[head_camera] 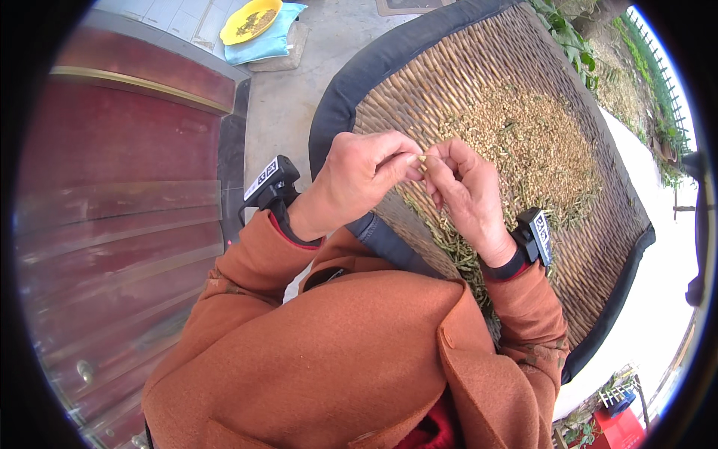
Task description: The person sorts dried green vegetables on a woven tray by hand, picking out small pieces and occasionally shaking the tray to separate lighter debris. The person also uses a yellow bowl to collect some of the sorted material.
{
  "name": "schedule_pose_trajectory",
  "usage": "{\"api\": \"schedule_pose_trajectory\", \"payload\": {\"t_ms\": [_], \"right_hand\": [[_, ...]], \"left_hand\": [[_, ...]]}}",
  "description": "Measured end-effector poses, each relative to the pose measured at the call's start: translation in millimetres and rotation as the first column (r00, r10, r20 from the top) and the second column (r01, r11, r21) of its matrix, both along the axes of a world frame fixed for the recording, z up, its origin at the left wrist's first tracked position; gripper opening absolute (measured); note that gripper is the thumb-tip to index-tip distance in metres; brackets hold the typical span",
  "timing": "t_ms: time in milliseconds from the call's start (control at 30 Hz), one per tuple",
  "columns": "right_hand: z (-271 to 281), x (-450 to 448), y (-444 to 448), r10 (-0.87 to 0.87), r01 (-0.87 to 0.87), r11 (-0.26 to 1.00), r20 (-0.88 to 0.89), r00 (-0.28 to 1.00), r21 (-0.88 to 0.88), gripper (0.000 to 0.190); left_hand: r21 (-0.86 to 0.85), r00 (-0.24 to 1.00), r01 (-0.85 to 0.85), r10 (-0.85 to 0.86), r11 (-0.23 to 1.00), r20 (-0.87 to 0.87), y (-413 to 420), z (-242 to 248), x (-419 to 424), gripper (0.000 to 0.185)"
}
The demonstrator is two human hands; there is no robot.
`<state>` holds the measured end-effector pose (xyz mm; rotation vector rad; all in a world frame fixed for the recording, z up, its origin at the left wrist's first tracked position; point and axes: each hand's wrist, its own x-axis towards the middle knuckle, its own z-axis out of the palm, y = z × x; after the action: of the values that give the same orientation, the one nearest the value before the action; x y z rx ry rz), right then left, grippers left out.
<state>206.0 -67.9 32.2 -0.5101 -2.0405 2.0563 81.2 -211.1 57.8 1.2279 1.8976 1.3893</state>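
Note:
My left hand (pixel 367 174) and my right hand (pixel 465 185) meet above the near edge of a large woven wicker tray (pixel 589 269) with a dark cloth rim. Between the fingertips of both hands is a small pale yellow-green piece (pixel 422 159), perhaps a pod; the fingers partly hide it. Beyond my right hand, a wide heap of small tan pieces (pixel 527 140) mixed with green bits is spread on the weave. Greenish pods (pixel 457 247) lie along the tray's near side, partly behind my right wrist. Each wrist bears a strapped black device.
At the upper left, a yellow dish (pixel 251 21) with dry bits rests on a light-blue cloth (pixel 266 47) over a stone block (pixel 289 53). A dark red door (pixel 129 146) stands at the left. Green plants (pixel 569 42) border the tray's far side. A red object (pixel 620 429) sits lower right.

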Motion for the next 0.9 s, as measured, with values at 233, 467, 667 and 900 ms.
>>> {"api": "schedule_pose_trajectory", "payload": {"t_ms": [233, 467, 667, 900], "right_hand": [[-0.9, 0.9, 4.0, 0.059, -0.059, 0.998, -0.008, 0.998, -0.035, 0.011], [-6.9, 0.9, 1.5, -0.004, 0.049, 0.938, -0.129, 0.992, 0.344, 0.006], [-7.9, 0.8, 3.0, 0.003, 0.095, 0.880, -0.206, 0.979, 0.466, 0.004], [-9.1, 2.9, 7.8, 0.044, 0.007, 0.929, -0.129, 0.991, 0.370, 0.006]], "left_hand": [[-0.040, 0.999, 0.042, -0.043, 0.998, -0.022, 0.0, 2.8, -3.1, 0.008], [-0.066, 0.976, 0.031, -0.016, 0.997, 0.219, 0.3, 3.3, -2.0, 0.009], [-0.077, 0.973, 0.041, -0.022, 0.996, 0.230, -0.1, 2.3, -3.9, 0.009], [-0.061, 0.957, 0.025, -0.006, 0.998, 0.292, 0.9, 1.6, -3.7, 0.007]]}}
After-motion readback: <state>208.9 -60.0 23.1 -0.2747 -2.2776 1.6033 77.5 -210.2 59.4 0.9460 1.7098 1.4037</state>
